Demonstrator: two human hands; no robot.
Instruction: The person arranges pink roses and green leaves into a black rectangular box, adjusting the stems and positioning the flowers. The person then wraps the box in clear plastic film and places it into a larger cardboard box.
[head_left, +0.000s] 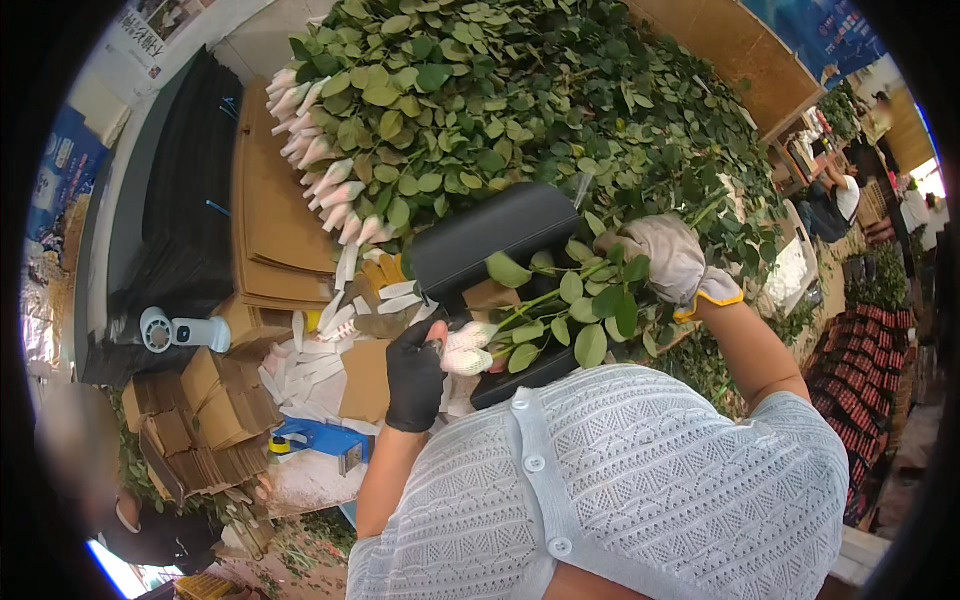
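My left hand (416, 377), in a black glove with a bare thumb tip, is at the heads of a few flower buds in white foam net sleeves (469, 349). Their leafy green stems (551, 300) run up to the right. My right hand (660, 251), in a pale work glove with a yellow-edged cuff, closes around the lower stems. Behind the stems stands a black padded roll (495, 236). Beyond it lies a large heap of leafy stems (525, 97), with many net-sleeved buds (330, 187) along its left side.
Flat cardboard sheets (281, 202) and a black stack (180, 195) stand left. Nearer are loose white sleeves (300, 375), folded cartons (225, 397), a blue tape dispenser (322, 442) and a small white fan (184, 332). A person (157, 525) is at lower left; others work far right.
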